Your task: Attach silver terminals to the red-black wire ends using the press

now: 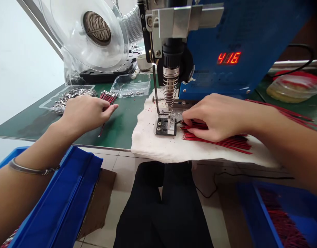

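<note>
Head view: right hand (212,115) touched red wires (229,143), left hand (86,112) was near silver-tipped wires (108,97); I couldn't tell if fingers (203,133) gripped.

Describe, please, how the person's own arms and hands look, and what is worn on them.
The left hand and right hand wear no gloves, and no sleeves show. A thin, grey, metallic-looking bangle circles the left forearm.

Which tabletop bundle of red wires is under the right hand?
The middle bundle, on the white cloth beside the black fixture; the left bundle is by the left hand, another farther right.
</note>
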### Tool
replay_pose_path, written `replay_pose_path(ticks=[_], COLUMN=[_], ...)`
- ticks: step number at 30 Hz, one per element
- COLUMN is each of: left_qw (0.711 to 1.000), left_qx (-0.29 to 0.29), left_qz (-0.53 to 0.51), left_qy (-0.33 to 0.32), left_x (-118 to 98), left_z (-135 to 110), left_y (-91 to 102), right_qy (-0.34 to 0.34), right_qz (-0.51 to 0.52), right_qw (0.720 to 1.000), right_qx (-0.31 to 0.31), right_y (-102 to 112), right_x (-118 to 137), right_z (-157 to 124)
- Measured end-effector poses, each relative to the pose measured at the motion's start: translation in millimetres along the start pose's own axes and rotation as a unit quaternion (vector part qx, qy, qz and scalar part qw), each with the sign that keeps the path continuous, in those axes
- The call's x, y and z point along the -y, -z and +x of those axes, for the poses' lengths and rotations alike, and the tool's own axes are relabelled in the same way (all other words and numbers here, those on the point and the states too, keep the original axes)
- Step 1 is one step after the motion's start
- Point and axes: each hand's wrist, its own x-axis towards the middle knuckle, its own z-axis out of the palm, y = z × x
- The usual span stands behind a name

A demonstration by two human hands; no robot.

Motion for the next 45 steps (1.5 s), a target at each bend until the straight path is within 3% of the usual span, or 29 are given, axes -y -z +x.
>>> replay_pose_path(ticks=[4, 9, 23, 31, 45], left_qw=[0.998, 0.997, 0.994, 0.995, 0.991], left_qx=[0.050, 0.061, 0.095, 0.087, 0.110], left_qz=[0.023, 0.048, 0.047, 0.054, 0.073], left_qy=[-0.007, 0.001, 0.007, 0.008, 0.035], left_x=[1, 5, 12, 19, 21], left_z=[-5, -3, 41, 31, 22], left_y=[2.8, 1.1, 5.7, -3.8, 3.4], right_qy=[0.000, -0.001, 0.020, 0.017, 0.039], right_qz=[0.013, 0.009, 0.011, 0.023, 0.042], right_qw=[1.000, 1.000, 1.000, 0.999, 0.998], right_qx=[0.013, 0.006, -0.007, -0.015, -0.026], right_y=[6, 11, 10, 11, 9], right_x=[4, 7, 8, 8, 6], right_z=[0, 0, -1, -1, -2])
